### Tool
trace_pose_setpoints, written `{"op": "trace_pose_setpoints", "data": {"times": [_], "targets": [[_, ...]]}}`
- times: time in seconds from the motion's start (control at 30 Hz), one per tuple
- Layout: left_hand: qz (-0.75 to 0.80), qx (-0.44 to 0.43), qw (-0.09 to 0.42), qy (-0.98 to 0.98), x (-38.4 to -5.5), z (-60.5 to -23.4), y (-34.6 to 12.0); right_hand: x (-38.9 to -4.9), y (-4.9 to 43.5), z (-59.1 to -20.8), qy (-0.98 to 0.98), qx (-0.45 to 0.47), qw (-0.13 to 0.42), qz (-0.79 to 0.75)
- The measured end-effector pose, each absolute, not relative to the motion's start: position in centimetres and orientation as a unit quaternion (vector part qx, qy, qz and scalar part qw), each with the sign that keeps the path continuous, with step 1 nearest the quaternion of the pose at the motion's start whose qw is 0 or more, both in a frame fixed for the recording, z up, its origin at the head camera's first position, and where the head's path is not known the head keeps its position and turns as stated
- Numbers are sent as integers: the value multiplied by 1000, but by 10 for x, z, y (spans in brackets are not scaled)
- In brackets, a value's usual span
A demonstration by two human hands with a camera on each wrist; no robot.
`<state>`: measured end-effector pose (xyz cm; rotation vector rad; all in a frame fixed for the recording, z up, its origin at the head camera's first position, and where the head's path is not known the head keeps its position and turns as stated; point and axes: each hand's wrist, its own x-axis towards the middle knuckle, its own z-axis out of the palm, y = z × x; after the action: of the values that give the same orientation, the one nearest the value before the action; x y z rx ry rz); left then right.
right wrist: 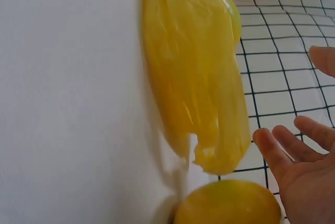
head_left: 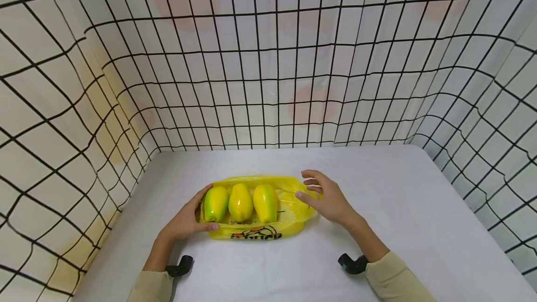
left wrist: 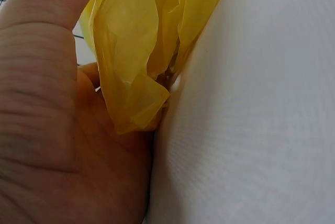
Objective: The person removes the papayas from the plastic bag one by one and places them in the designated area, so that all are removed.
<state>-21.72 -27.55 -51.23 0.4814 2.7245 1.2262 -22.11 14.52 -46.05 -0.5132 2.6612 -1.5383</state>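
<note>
A yellow plastic bag [head_left: 289,218] with black print lies on the white table, its mouth spread upward. Three yellow-green mangoes sit in a row in it: a left one [head_left: 216,204], a middle one [head_left: 241,202] and a right one [head_left: 265,203]. My left hand [head_left: 186,216] holds the bag's left end between thumb and fingers; the left wrist view shows crumpled film [left wrist: 131,51] against the palm. At the right end my right hand [head_left: 329,199] hovers with fingers apart and slightly bent. In the right wrist view, a rounded yellow fruit [right wrist: 227,203] shows low beside this hand.
A white wall with black grid lines [head_left: 277,78] stands behind the table and along both sides. White table surface [head_left: 268,274] extends in front of the bag and to both sides. Each wrist carries a small black device, one on the left [head_left: 180,266], one on the right [head_left: 352,264].
</note>
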Motion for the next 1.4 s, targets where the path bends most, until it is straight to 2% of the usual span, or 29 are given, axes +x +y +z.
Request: {"op": "trace_pose_setpoints", "data": {"times": [0.23,1.4], "targets": [[402,154,60,901,-217,-511,-275,-223,125,-467,857,-157,47,-488],[400,160,56,901,-219,-512,-275,-228,68,-484,888,-160,94,-421]]}}
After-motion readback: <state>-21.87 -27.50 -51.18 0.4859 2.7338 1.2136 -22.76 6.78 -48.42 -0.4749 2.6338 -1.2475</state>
